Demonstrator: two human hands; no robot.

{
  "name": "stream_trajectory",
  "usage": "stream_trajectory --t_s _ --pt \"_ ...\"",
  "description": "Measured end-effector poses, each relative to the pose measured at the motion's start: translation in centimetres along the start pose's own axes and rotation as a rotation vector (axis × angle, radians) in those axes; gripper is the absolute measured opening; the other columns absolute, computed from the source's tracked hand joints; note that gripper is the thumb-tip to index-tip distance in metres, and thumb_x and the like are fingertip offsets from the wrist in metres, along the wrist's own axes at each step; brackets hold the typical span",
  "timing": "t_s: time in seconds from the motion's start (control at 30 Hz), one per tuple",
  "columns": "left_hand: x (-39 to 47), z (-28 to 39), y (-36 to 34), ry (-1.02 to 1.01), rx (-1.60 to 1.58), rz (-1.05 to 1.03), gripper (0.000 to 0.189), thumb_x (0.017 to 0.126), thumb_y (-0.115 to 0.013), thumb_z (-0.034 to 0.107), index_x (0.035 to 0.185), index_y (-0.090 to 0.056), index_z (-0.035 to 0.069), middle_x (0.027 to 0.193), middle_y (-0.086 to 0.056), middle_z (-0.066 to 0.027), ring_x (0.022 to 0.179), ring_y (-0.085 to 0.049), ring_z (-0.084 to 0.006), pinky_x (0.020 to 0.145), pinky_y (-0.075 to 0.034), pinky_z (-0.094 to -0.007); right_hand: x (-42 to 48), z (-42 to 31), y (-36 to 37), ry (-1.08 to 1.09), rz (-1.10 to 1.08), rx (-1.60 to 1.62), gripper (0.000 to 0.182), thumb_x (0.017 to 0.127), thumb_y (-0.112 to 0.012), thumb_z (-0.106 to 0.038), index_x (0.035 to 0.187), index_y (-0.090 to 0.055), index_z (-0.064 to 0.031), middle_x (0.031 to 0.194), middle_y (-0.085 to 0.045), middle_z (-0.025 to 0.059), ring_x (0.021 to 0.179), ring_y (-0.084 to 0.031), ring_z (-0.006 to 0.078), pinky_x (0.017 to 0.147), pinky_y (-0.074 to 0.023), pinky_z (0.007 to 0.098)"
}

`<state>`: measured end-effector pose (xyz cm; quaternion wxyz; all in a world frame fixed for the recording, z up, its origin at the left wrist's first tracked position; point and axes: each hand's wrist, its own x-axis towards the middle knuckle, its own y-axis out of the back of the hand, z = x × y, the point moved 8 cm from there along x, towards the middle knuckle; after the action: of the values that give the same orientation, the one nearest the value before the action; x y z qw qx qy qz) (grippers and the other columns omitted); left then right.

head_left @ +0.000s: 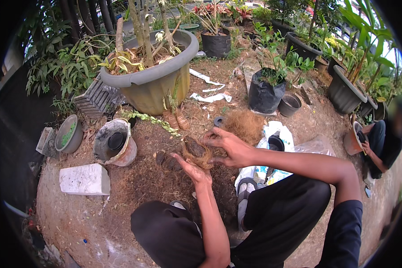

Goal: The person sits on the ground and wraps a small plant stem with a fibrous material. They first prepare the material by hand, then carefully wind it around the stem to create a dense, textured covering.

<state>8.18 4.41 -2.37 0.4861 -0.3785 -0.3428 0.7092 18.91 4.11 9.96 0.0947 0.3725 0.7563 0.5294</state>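
A clump of dark soil wrapped in brown coconut fibre (195, 151) rests on the upturned palm of my left hand (196, 171). My right hand (226, 147) pinches the fibre at the clump's right side with bent fingers. A leafy green stem (154, 121) reaches towards the clump from the upper left. Just beyond my right hand lies a loose heap of brown fibre (244, 124). Dark clods (169, 160) sit on the ground left of my left hand. To the right, a white printed plastic sack (278, 129) holds a black pot (276, 143) and dark soil.
A big ribbed planter (154, 90) stands ahead, with two brown swollen roots (177, 120) beside it. At left are a dirty bucket (127, 152), a grey basin (74, 142) and a white block (83, 180). A black grow bag (266, 93) stands ahead right; another person (380, 147) sits far right.
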Motion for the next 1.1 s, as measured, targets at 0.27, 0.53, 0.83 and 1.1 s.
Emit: stream_trajectory --t_s 0.27,0.53,0.83,1.1 --pt "0.4 -0.1 -0.2 0.000 0.071 -0.086 0.050 0.105 -0.042 0.045 0.135 -0.048 0.006 0.123 -0.060 -0.0090 0.108 -0.062 -0.0213 0.083 -0.056 -0.0357 -0.6 0.0 -0.3 -0.031 0.095 0.073 0.064 0.085 -0.075 -0.031 0.140 -0.053 -0.0064 0.127 -0.051 0.0197 0.122 -0.049 0.0366 0.106 -0.0403 0.0452" --pt "1.1 -1.1 0.6 -0.063 0.393 -0.040 0.051 0.103 -0.049 0.046 0.128 -0.051 0.002 0.120 -0.060 -0.0108 0.108 -0.061 -0.0207 0.088 -0.054 -0.0357 -1.9 0.9 -0.8 -0.083 0.111 -0.009 0.064 0.086 -0.073 -0.026 0.142 -0.050 -0.0053 0.127 -0.047 0.0229 0.123 -0.046 0.0402 0.108 -0.0368 0.0458" --pt "1.3 -2.6 2.0 -0.044 0.565 0.127 0.064 0.102 -0.048 0.053 0.132 -0.044 -0.003 0.117 -0.056 -0.0123 0.112 -0.052 -0.0176 0.098 -0.042 -0.0356 -2.7 12.3 0.5 -0.253 -0.476 -0.153 0.051 0.086 -0.065 -0.014 0.132 -0.050 0.0024 0.119 -0.060 0.0249 0.106 -0.061 0.0421 0.090 -0.0498 0.0503" --pt "3.1 -3.1 6.6 -0.154 0.573 0.159 0.076 0.100 -0.039 0.064 0.144 -0.035 0.002 0.123 -0.056 -0.0144 0.104 -0.059 -0.0227 0.087 -0.051 -0.0378 -5.1 26.4 -2.6 -0.485 -0.432 -0.778 0.093 0.080 -0.076 -0.041 0.153 -0.025 -0.0140 0.141 -0.040 0.0177 0.130 -0.044 0.0384 0.099 -0.0438 0.0584"
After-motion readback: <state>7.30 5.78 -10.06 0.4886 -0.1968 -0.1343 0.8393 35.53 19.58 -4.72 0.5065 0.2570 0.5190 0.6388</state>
